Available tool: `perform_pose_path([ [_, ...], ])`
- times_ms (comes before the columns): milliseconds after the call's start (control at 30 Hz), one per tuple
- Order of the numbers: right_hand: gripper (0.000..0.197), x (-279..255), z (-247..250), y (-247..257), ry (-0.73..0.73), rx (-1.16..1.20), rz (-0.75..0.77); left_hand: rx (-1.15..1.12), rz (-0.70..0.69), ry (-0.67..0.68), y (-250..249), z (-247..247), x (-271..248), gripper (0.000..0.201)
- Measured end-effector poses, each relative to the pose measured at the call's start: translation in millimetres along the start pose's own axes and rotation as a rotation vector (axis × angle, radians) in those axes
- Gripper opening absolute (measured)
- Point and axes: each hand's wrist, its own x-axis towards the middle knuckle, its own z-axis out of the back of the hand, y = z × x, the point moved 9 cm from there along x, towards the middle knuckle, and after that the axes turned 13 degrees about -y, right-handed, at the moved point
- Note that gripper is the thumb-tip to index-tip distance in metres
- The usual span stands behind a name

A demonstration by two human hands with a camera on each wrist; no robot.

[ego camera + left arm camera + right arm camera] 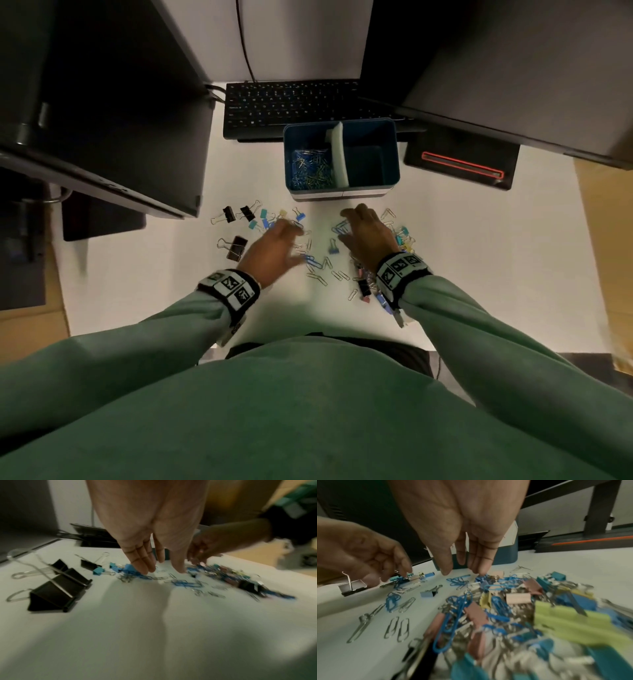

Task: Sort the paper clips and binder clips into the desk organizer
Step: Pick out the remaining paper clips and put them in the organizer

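The blue desk organizer (390, 178) stands behind the hands; its left compartment holds paper clips (310, 169), its right one looks bare. My left hand (294, 236) reaches down with straight fingers, fingertips (143, 570) touching small blue binder clips (127, 568) and paper clips. My right hand (349, 222) also has straight fingers, and its fingertips (482, 571) rest on blue paper clips (458, 580) at the edge of a mixed pile (522, 608). Neither hand holds anything. A large black binder clip (56, 592) lies left of the left hand.
A black keyboard (291, 102) lies behind the organizer. Dark monitors overhang on the left (102, 120) and right (513, 68), with a red-striped base (462, 164) beside the organizer. Two small black binder clips (238, 214) lie at far left. The table edge (260, 337) is near my body.
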Motion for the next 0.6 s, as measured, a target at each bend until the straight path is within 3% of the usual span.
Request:
perform_pose_path([
  [67, 0.053, 0, -8, 6, 0.075, -0.091, 0.056, 0.074, -0.043, 0.11, -5, -22, -7, 0.091],
  [133, 0.045, -3, -16, 9, 0.094, -0.143, 0.125, 0.107, -0.04, 0.147, -7, -36, -5, 0.097],
  [300, 0.011, -10, -27, 10, 0.096, -0.132, 0.108, 0.067, -0.167, -0.001, -25, -40, 10, 0.024],
  [467, 0.015, -6, -15, -8, 0.119, 0.068, -0.094, 0.086, -0.188, 0.027, -27, -36, 17, 0.008],
  [600, 0.008, -1, 28, -5, -0.053, 0.298, -0.172, -0.143, -0.01, 0.04, -29, -5, 21, 0.009],
])
